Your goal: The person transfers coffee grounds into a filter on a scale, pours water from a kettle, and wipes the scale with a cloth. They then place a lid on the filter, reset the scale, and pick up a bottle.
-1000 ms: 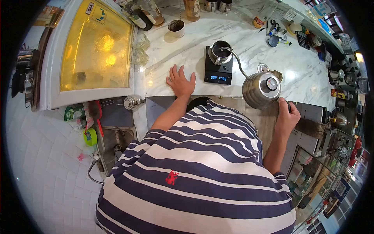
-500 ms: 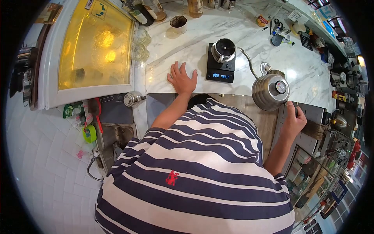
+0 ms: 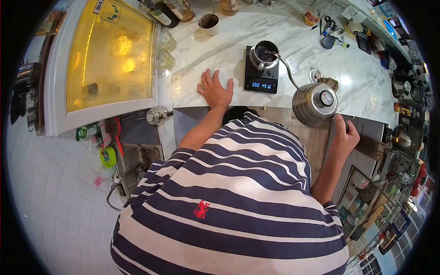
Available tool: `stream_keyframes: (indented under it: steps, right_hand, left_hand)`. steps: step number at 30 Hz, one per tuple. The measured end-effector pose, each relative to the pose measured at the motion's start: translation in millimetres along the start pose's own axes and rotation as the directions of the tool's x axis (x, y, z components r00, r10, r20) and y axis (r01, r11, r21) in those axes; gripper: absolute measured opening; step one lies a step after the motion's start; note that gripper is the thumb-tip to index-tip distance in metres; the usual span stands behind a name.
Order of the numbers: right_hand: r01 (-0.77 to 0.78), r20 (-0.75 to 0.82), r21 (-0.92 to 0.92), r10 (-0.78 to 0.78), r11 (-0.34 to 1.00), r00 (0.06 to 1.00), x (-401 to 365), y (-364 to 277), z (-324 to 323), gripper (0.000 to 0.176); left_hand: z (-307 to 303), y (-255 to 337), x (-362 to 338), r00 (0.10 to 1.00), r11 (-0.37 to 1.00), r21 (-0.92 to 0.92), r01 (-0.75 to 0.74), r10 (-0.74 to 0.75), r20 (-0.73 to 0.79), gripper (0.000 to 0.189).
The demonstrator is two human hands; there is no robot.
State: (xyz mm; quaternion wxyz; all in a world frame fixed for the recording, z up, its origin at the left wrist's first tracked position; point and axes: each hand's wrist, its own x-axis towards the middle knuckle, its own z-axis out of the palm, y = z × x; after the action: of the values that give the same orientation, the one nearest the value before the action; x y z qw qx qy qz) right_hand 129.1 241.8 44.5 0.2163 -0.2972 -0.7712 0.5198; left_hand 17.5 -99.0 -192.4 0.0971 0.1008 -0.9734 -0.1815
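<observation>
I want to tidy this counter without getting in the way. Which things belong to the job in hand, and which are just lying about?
Seem to belong:
- kettle, held in the right hand, spout over the cup
- metal cup
- scale, under the cup

Apparently just lying about:
- scissors
- calculator
- glasses
- bottles

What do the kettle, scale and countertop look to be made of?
Kettle: likely stainless steel, satin finish; silvery-grey sheen, ridged sides.
Scale: probably plastic, smooth; evenly black casing around lit digits, though coated metal is possible.
Countertop: polished, white with grey veins and glare; marble or imitation, can't tell.
</observation>
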Motion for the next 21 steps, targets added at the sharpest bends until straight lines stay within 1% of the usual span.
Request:
stream_keyframes:
  steps: [2,5,11,14,21]
  right_hand:
    - [-0.025,0.005,0.014,0.025,1.000,1.000,1,-3,3,0.030]
    - [-0.017,-0.007,0.059,0.017,0.998,1.000,5,1,5,0.029]
    - [0.004,-0.050,0.016,-0.003,1.000,0.999,5,-5,2,0.028]
    - [0.039,-0.061,0.010,-0.038,0.999,0.997,4,-4,-2,0.027]
    - [0.024,-0.040,-0.037,-0.025,0.999,0.999,-1,1,-11,0.033]
  left_hand:
    - [0,0,1,1.000,1.000,0.004,0.001,-0.001,0.003,0.067]
    - [1,-1,0,1.000,1.000,0.007,0.004,-0.004,0.008,0.068]
    - [0,1,2,0.999,1.000,0.000,0.027,-0.027,0.034,0.067]
    - [0,1,2,0.999,1.000,0.003,0.025,-0.025,0.032,0.066]
    - [-2,2,2,0.999,1.000,0.006,0.026,-0.026,0.035,0.065]
